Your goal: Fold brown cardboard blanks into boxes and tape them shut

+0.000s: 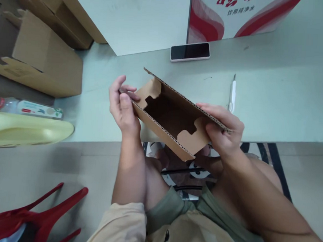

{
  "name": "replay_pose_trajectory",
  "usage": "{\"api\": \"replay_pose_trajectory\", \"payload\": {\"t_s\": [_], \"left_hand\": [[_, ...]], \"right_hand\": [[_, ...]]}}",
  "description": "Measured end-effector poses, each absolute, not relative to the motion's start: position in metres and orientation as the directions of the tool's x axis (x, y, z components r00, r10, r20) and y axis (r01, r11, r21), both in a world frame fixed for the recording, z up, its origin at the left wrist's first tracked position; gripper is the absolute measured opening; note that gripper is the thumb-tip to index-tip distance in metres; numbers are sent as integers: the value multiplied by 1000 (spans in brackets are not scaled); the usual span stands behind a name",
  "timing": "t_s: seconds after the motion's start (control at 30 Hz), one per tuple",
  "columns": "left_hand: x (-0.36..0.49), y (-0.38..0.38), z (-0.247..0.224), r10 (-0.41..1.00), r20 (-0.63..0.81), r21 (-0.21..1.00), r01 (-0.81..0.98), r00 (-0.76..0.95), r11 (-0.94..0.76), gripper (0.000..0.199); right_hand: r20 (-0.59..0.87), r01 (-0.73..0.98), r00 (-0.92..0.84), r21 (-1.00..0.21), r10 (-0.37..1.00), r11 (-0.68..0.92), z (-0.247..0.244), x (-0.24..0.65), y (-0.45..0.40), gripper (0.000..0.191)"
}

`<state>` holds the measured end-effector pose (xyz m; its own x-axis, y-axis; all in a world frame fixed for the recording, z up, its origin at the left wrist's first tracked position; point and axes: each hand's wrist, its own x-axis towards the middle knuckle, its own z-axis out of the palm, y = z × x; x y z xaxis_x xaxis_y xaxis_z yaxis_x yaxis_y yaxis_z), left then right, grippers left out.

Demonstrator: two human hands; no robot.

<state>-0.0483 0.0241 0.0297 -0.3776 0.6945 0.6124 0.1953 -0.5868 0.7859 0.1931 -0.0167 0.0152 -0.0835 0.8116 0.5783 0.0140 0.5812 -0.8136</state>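
Between my two hands is a brown cardboard box (166,134), held tilted above the front edge of the table with its open end facing me. Two short notched flaps fold inward at its ends, and the inside looks dark. My left hand (124,106) grips the left end, thumb on the near wall and fingers behind the corner. At the right end my right hand (225,126) pinches the far wall, thumb inside and fingers outside. A white utility knife (232,94) with its blade out lies on the table just beyond my right hand.
A phone-like device with a dark screen (190,52) lies before a red and white carton (208,20). Folded cardboard boxes (45,52) stand at left, near a pale yellow plastic item (29,129) and a bottle (10,104). A red chair (46,212) is at lower left.
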Motion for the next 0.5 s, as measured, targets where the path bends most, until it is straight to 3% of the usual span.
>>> {"api": "replay_pose_trajectory", "payload": {"t_s": [0.13, 0.3, 0.5], "left_hand": [[-59, 29, 20, 761, 608, 784, 322, -225, -531, 50], [-64, 30, 18, 800, 573, 792, 373, -181, -483, 48], [-61, 27, 18, 787, 611, 736, 426, -83, -526, 46]], "right_hand": [[611, -13, -90, -791, 787, 612, 9, 194, -18, 69], [582, 134, -60, -800, 811, 585, 14, 191, -23, 31], [557, 177, -19, -816, 830, 551, 15, 188, -25, 25]]}}
